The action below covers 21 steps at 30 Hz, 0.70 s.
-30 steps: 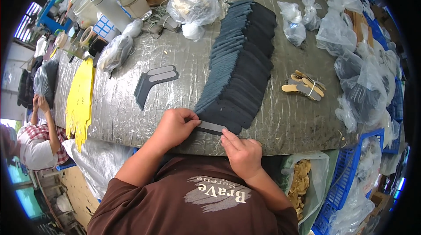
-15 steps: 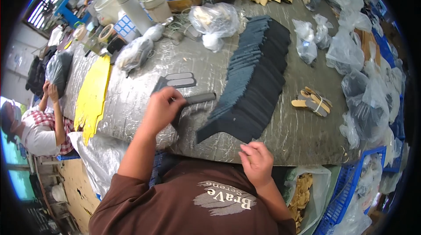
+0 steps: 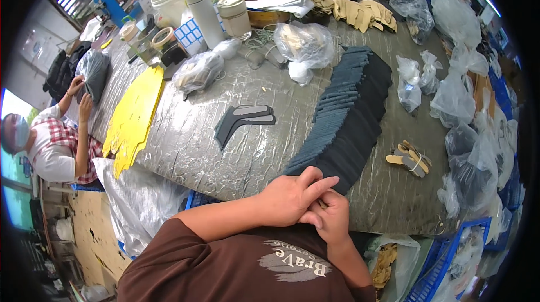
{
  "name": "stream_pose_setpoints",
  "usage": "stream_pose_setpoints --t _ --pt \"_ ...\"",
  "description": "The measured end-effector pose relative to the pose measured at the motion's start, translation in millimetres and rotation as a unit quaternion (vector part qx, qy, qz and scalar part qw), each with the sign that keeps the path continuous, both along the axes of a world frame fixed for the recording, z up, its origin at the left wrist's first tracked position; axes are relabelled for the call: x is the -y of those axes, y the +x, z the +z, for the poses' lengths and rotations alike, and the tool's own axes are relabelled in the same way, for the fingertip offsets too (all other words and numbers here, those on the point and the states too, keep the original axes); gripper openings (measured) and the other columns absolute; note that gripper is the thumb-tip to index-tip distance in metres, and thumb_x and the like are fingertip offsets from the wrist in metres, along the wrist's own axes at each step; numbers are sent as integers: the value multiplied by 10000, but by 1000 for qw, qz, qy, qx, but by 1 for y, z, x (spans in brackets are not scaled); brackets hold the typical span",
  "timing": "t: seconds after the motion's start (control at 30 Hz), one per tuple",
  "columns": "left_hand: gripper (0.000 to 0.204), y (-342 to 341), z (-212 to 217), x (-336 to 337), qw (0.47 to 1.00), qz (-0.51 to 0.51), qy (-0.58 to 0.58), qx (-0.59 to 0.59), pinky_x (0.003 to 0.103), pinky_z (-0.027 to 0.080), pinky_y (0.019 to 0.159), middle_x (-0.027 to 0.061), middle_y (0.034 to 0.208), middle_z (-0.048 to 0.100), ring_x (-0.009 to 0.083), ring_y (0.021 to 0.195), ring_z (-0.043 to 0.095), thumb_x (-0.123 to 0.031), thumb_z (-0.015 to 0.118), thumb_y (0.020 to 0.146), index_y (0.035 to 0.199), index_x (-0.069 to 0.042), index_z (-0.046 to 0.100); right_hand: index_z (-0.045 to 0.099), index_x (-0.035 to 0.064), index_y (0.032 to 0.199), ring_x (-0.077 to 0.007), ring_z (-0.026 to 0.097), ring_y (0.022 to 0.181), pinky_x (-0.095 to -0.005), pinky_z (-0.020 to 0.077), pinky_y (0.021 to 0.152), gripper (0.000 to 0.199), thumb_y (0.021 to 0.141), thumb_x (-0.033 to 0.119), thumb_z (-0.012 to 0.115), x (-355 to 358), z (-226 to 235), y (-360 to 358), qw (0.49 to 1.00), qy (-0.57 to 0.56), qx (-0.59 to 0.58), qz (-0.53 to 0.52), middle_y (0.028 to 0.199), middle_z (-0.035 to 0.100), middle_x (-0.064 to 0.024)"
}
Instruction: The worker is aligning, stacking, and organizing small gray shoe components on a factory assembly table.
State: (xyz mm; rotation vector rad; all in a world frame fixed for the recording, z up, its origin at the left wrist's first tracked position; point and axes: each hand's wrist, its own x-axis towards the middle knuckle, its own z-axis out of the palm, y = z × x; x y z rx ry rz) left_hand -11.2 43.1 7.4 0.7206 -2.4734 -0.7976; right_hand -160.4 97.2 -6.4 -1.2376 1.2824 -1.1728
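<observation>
My left hand (image 3: 289,198) and my right hand (image 3: 332,215) meet at the near end of a long row of overlapping dark glove-like cut pieces (image 3: 355,119). The left index finger stretches over the right hand's fingers, and the left thumb tucks below them. Both hands are closed together; anything small between the fingertips is hidden. To the left, apart from both hands, a few dark angled cut pieces with grey strips (image 3: 243,120) lie loosely overlapped on the shiny plastic-covered table (image 3: 197,158).
Yellow cut sheets (image 3: 135,116) lie at left, a tied bundle of tan and dark strips (image 3: 410,158) at right. Jars, a white cylinder (image 3: 203,18) and filled plastic bags (image 3: 304,46) stand farther back. A blue crate (image 3: 450,265) is at lower right. A co-worker (image 3: 56,139) sits at left.
My left hand has left the dark angled pieces and come right to meet my right hand. The angled pieces now lie uncovered, and the whole view has shifted slightly.
</observation>
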Motion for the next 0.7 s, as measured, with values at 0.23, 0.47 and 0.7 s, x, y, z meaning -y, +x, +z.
stream_pose_setpoints --t 0.23,0.47,0.7 --pt "859 -1 -5 -1 1000 -18 7 1 386 524 636 173 1115 471 325 773 627 -586 572 731 1361 -49 345 641 -32 799 -143 624 666 -281 474 589 47 806 14 639 -6 -5 -4 999 -26 12 24 747 655 -87" --pt "854 0 -6 -4 999 -32 43 -11 420 521 665 183 1131 475 356 790 619 -630 520 753 1351 -43 352 649 -17 799 -90 602 694 -240 469 603 22 805 -13 628 -8 -2 -3 996 70 49 21 751 653 -41" --pt "707 -4 -8 -1 980 -52 138 -132 421 507 725 188 1128 488 380 851 601 -526 551 830 1293 -15 401 630 11 809 -63 560 699 -208 443 592 32 831 -6 615 -13 -13 -2 962 117 247 8 769 620 -17"
